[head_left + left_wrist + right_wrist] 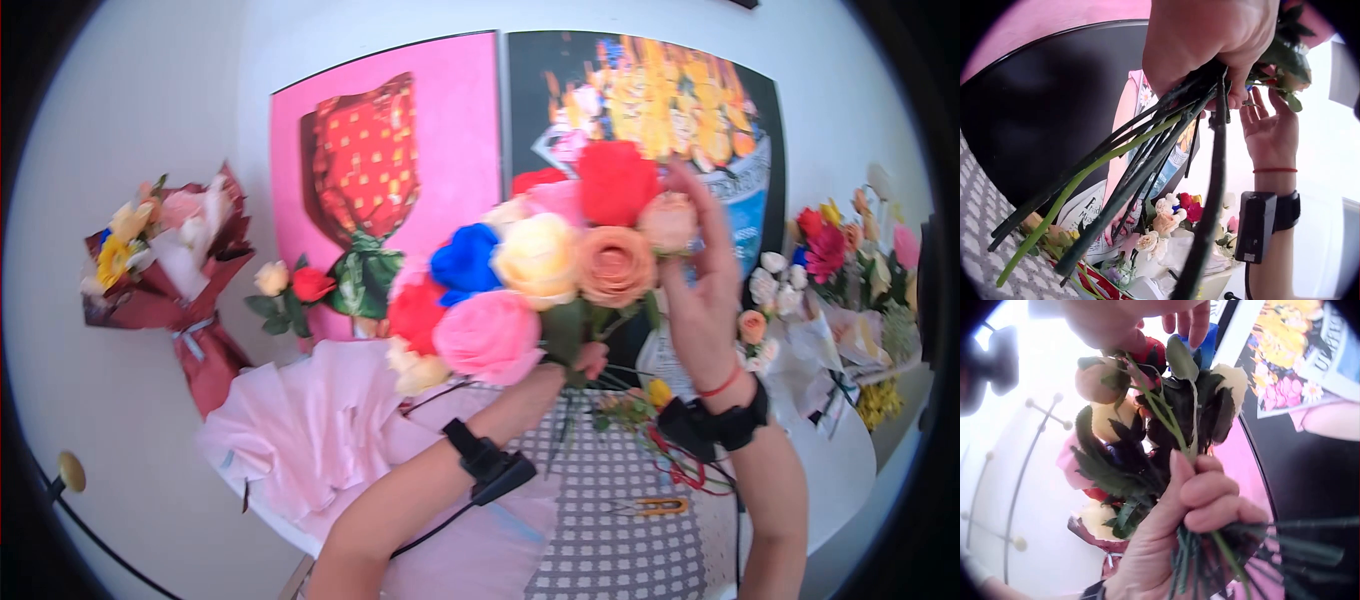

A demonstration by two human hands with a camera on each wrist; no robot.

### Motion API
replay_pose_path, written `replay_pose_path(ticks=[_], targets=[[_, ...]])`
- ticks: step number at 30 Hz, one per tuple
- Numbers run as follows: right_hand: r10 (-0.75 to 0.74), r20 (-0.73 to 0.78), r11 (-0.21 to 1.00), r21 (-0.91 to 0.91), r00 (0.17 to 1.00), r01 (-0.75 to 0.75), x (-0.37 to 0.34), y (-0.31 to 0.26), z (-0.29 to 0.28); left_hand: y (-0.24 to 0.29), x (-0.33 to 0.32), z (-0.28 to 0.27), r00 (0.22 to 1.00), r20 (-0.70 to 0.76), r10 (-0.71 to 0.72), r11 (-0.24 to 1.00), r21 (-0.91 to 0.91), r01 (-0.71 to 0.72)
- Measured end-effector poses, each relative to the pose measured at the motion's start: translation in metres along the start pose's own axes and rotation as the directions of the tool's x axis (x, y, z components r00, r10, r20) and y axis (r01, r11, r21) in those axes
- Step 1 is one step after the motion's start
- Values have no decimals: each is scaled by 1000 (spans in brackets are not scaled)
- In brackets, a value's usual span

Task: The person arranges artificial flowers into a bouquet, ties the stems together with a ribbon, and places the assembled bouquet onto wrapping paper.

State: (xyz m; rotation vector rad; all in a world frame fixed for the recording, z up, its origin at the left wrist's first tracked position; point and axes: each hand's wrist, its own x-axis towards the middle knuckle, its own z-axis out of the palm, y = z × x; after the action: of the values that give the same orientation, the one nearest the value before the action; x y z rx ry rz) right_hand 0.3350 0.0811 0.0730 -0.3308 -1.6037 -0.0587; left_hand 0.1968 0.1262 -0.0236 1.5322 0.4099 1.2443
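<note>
My left hand (1200, 500) grips a bunch of artificial roses by the green stems (1141, 159), which fan out below the fist in the left wrist view. Above it, the heads crowd together: a pink rose (487, 337), a blue rose (466, 262), a cream rose (537, 260), an orange rose (614, 266) and a red rose (617, 183). My right hand (703, 300) reaches up at the bunch's right side, fingers extended beside a pale peach rose (667, 222) and touching it. Leaves hide part of the stems between the hands.
Pink wrapping paper (310, 430) covers the table's left side. Yellow-handled snips (655, 506) lie on the patterned cloth (590, 550), near red ribbon (690, 475). A wrapped bouquet (180, 270) stands at left, more flowers (825, 245) at right. Posters (450, 120) stand behind.
</note>
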Motion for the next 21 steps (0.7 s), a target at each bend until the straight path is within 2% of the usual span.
replay_pose_path(ticks=[1, 2, 3, 5, 7, 8, 10, 12, 14, 15, 19, 21], targets=[[-189, 54, 949, -245, 981, 196, 10, 2, -7, -1, 1, -3, 999, 43, -5, 1000, 4, 5], [-343, 119, 857, -367, 932, 363, 21, -3, -11, -3, 2, -4, 996, 91, -13, 1000, 7, 12], [-313, 170, 875, -331, 935, 353, 28, -14, -11, 0, 0, 1, 999, 37, 17, 995, -104, -13], [-275, 227, 893, -300, 934, 335, 35, -19, -12, -2, -2, 0, 997, 43, 67, 992, -107, -62], [-191, 349, 980, 10, 917, 201, 41, -16, -17, -6, -1, -1, 985, 99, 144, 986, -97, -134], [-180, 353, 981, -6, 918, 194, 41, -14, -19, -6, -1, -1, 984, 109, 139, 986, -109, -127], [-124, 382, 991, 8, 916, 131, 41, -9, -23, 3, -3, 1, 997, 36, 65, 997, -55, -63], [-150, 371, 987, 9, 916, 158, 41, -1, -25, 10, -2, 2, 999, 26, 30, 999, -39, -29], [-140, 420, 990, 70, 896, 122, 40, 0, -26, 6, -2, 2, 997, -76, -6, 998, -63, 1], [-109, 413, 994, 71, 904, 87, 39, -3, -26, -14, 4, -11, 992, -104, 67, 998, 3, -67], [-99, 397, 994, 80, 912, 74, 35, -3, -25, -12, 8, -13, 994, -71, 85, 996, 3, -85], [-15, 366, 980, 190, 931, -59, 31, -6, -26, -12, 1, -19, 995, -46, 91, 996, -2, -91]])
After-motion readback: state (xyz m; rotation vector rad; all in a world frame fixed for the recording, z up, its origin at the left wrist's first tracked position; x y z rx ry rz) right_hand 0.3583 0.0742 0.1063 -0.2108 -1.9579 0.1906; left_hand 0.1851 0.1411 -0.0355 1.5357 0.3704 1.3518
